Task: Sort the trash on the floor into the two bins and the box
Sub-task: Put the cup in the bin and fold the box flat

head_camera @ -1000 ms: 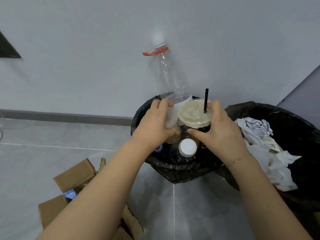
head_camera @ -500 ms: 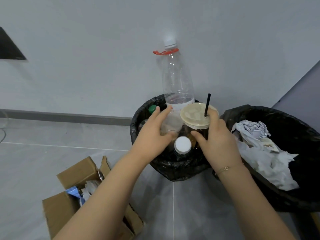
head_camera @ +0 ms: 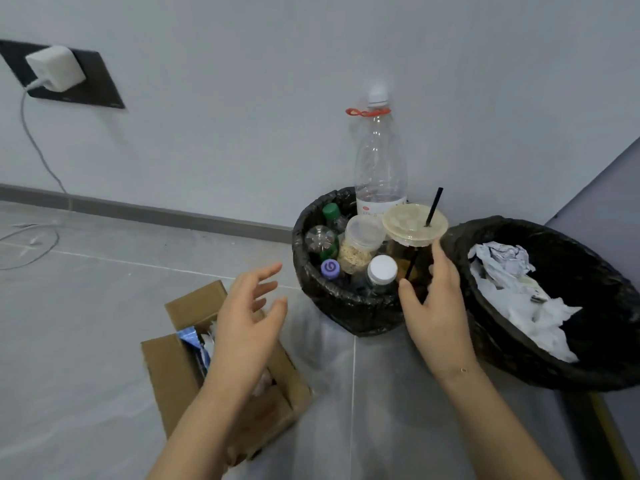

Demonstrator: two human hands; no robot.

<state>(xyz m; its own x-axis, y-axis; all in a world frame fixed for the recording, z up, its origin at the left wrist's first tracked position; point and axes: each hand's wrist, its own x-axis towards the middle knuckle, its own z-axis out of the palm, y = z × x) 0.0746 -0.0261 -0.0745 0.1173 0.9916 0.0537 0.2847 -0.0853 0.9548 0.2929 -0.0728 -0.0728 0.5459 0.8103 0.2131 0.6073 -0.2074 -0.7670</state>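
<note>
A black-lined bin (head_camera: 304, 271) by the wall holds several bottles, a grain-filled jar (head_camera: 360, 247), a tall clear bottle (head_camera: 379, 168) standing upright, and a lidded cup with a black straw (head_camera: 414, 223). My right hand (head_camera: 436, 306) is at the cup's right side with thumb and fingers spread and fairly straight, fingertips beside the cup wall. My left hand (head_camera: 249, 317) hovers with fingers spread, holding nothing, above an open cardboard box (head_camera: 166, 375) with wrappers inside. A second black bin (head_camera: 588, 379) on the right holds crumpled white paper (head_camera: 512, 292).
A white charger (head_camera: 55, 69) is plugged into a dark wall socket at upper left, and its cable (head_camera: 31, 244) loops on the grey tiled floor. A purple-grey panel (head_camera: 606, 188) borders the right bin. Bare floor lies between the box and the bins.
My left hand let go of the tall bottle and drew back left over the box. My right hand loosened its grip on the cup, which now sits in the bin.
</note>
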